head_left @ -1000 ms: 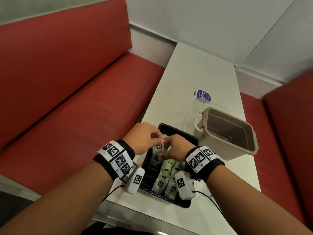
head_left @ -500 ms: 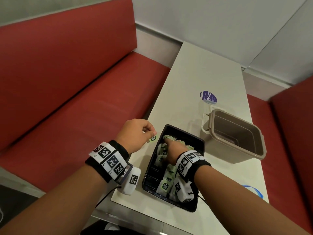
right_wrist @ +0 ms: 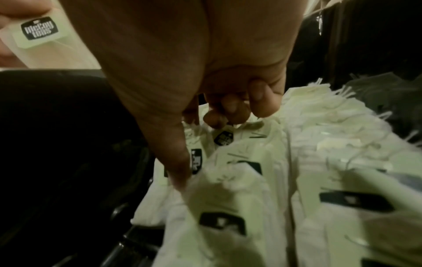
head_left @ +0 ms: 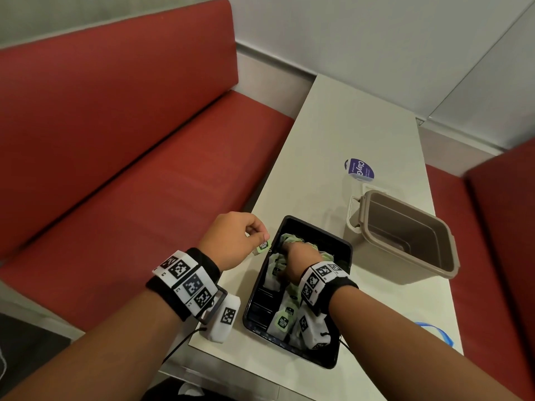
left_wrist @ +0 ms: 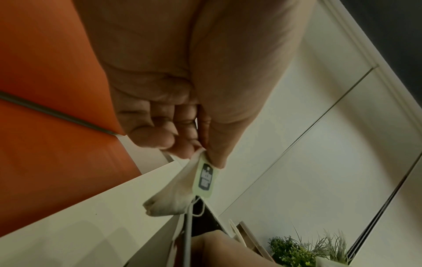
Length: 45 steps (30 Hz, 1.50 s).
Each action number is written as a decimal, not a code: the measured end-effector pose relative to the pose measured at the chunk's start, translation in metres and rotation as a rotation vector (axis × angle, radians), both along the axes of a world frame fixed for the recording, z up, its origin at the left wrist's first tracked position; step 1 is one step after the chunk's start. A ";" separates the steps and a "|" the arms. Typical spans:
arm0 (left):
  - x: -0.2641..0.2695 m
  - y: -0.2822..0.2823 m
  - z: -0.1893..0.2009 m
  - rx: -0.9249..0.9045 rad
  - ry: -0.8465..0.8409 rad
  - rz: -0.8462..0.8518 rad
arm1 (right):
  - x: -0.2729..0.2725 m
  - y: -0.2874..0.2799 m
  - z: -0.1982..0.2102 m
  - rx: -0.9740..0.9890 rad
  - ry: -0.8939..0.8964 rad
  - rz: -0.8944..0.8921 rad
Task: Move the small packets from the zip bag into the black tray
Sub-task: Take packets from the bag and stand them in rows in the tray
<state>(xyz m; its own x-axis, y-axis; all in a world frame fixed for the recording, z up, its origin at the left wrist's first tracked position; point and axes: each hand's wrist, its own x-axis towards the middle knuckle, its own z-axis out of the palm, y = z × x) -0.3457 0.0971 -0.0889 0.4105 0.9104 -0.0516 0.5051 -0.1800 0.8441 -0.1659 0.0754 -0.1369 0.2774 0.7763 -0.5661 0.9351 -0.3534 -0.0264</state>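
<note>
Having split from the shared pinch, the left hand is pinching one packet left of the tray, while the right hand, fingers curled, is digging among packets there.

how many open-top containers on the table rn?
2. The black plastic tray sits near the table's front edge, with the right hand among its packets. The beige plastic bin stands just right of it. None look hidden.
</note>
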 end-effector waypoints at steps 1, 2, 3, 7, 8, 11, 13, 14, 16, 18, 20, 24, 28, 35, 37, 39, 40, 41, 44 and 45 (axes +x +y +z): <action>0.001 -0.001 0.001 -0.004 -0.005 -0.004 | 0.000 0.002 -0.001 0.002 0.007 -0.003; 0.001 -0.002 0.001 -0.007 -0.008 -0.007 | 0.000 0.003 0.000 -0.004 0.002 -0.002; 0.001 -0.002 0.002 -0.008 -0.009 -0.010 | -0.001 0.003 0.002 -0.008 -0.006 0.009; 0.001 -0.003 0.002 -0.019 -0.012 -0.012 | 0.006 -0.001 0.009 0.052 -0.009 0.057; 0.001 -0.003 0.001 -0.019 -0.010 -0.012 | 0.008 -0.002 0.009 0.062 -0.014 0.068; 0.001 -0.003 0.000 -0.016 0.008 -0.010 | 0.008 -0.005 0.011 0.054 -0.035 0.085; 0.001 -0.003 0.002 -0.020 -0.002 -0.014 | 0.007 -0.005 0.012 0.068 -0.035 0.087; 0.002 -0.003 0.003 -0.020 -0.006 -0.017 | 0.007 -0.005 0.014 0.079 -0.021 0.088; 0.003 -0.003 0.005 -0.016 -0.011 -0.028 | 0.007 -0.006 0.021 0.106 0.016 0.087; 0.005 -0.002 0.006 -0.010 -0.012 -0.045 | 0.008 -0.007 0.032 0.146 0.058 0.083; 0.007 -0.001 0.006 -0.013 -0.017 -0.066 | 0.009 -0.007 0.046 0.173 0.102 0.100; 0.016 -0.002 0.010 0.013 -0.015 -0.111 | 0.007 -0.012 0.075 0.247 0.315 0.182; 0.026 -0.006 0.010 0.002 -0.015 -0.155 | 0.009 -0.019 0.081 0.314 0.443 0.167; 0.022 -0.009 -0.010 -0.013 0.088 -0.065 | 0.006 -0.023 0.045 0.065 0.248 0.156; 0.020 -0.010 -0.016 -0.033 0.092 -0.032 | 0.000 -0.023 0.040 -0.051 0.215 0.200; 0.019 -0.012 -0.022 -0.046 0.097 -0.028 | -0.007 -0.023 0.040 -0.153 0.168 0.254; 0.020 -0.013 -0.024 -0.052 0.101 -0.032 | -0.010 -0.022 0.039 -0.173 0.163 0.261; 0.020 -0.013 -0.025 -0.058 0.102 -0.036 | -0.013 -0.020 0.039 -0.181 0.154 0.282; 0.019 -0.013 -0.028 -0.075 0.092 -0.042 | -0.022 -0.012 0.043 -0.238 0.067 0.341; 0.019 -0.013 -0.028 -0.076 0.093 -0.045 | -0.022 -0.009 0.043 -0.242 0.042 0.355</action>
